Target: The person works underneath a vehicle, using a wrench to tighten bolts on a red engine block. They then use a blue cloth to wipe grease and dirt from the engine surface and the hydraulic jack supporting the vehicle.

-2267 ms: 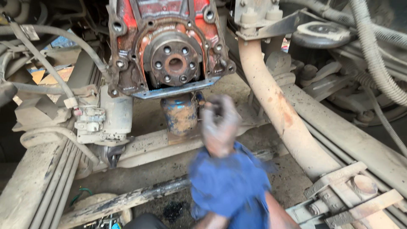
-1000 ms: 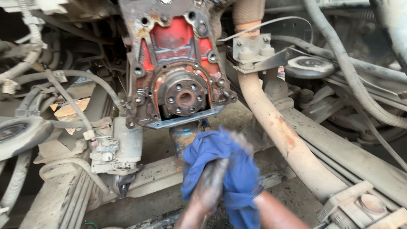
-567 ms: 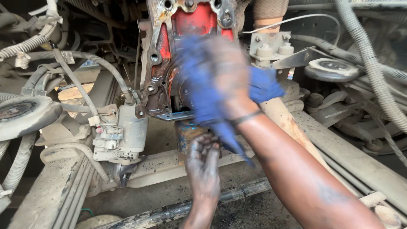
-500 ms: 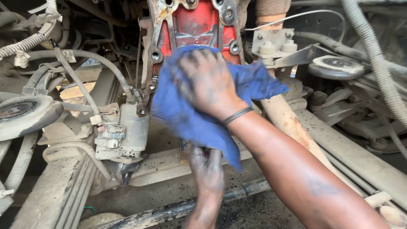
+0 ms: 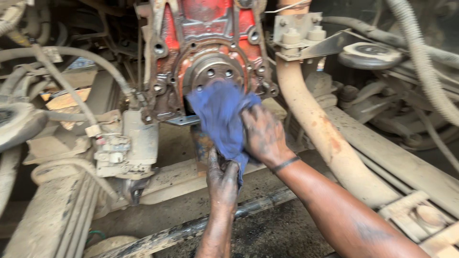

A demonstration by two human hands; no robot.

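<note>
Below the red engine block, both hands grip blue rag.

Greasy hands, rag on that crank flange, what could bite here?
1. The blue rag lies against the bolt-holed round flange; it could snag on a hole or edge.
2. The right hand and left hand look oily, so grip on the rag may slip.
3. The rusty pipe sits close beside the right forearm; scrapes seem possible.

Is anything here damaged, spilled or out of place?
No clear spill or breakage shows. The red metal engine block looks rusty and grimy around its round bolted flange. The blue cloth lies against it, held by the grease-blackened right hand and left hand.
</note>
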